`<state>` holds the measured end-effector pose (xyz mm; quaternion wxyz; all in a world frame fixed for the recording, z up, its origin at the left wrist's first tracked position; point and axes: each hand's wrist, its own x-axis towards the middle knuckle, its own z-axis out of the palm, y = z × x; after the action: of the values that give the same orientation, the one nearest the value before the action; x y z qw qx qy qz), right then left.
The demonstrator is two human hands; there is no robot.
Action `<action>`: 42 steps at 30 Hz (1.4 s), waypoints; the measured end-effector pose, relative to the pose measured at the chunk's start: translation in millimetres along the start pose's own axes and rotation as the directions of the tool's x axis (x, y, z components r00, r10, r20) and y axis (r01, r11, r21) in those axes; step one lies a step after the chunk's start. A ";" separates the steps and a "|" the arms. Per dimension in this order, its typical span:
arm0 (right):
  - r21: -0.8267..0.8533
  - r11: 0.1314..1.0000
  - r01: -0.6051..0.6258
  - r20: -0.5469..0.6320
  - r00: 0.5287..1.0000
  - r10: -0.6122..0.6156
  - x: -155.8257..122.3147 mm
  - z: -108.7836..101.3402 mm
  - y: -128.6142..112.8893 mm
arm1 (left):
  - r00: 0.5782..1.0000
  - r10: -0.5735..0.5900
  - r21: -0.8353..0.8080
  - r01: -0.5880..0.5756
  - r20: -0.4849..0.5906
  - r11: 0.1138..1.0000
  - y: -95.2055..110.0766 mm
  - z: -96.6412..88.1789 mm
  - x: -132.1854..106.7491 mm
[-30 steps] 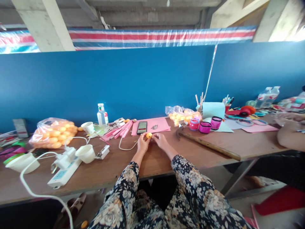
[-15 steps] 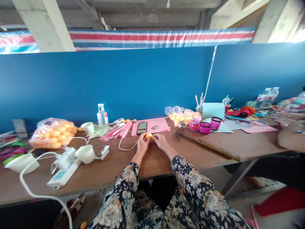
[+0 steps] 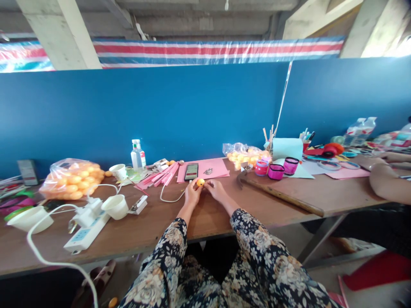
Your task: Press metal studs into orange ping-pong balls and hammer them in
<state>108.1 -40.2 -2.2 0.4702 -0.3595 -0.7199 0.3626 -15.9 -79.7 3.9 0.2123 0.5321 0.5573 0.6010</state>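
Note:
An orange ping-pong ball (image 3: 201,182) with a small dark spot is held between the fingertips of my left hand (image 3: 192,193). My right hand (image 3: 217,190) is just to the right of the ball, fingers pinched together; whatever they hold, if anything, is too small to make out. Beyond my hands lies a pink sheet (image 3: 221,167) carrying a phone (image 3: 192,171) and a small heap of metal pieces (image 3: 208,171). A white cable runs along the brown table (image 3: 205,218) to the left of my left hand.
Bags of orange balls stand left (image 3: 75,179) and right (image 3: 245,156). A wooden-handled hammer (image 3: 282,195) lies at right, near pink and purple bands (image 3: 276,172). At left are a power strip (image 3: 85,234), a white cup (image 3: 114,207) and pink strips (image 3: 160,177). A co-worker's arm (image 3: 388,182) rests far right.
The ball has turned slightly in my left fingertips, its dark spot now in a different place. Both hands stay almost where they were. The co-worker's arm at far right has shifted a little left.

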 end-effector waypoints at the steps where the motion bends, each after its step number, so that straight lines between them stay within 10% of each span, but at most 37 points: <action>1: -0.005 1.000 -0.001 0.000 1.000 0.001 -0.1 -0.1 -0.1 | 1.000 0.000 -0.001 0.000 0.000 1.000 0.1 0.0 0.0; 42: -0.016 0.999 -0.045 0.016 0.999 0.045 2.1 0.2 4.0 | 0.999 0.013 0.016 -0.013 0.041 1.000 -8.7 0.5 1.7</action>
<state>108.0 -36.5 -4.8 0.4532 -0.3762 -0.7182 0.3704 -19.0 -75.5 -3.3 0.2156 0.5496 0.5541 0.5868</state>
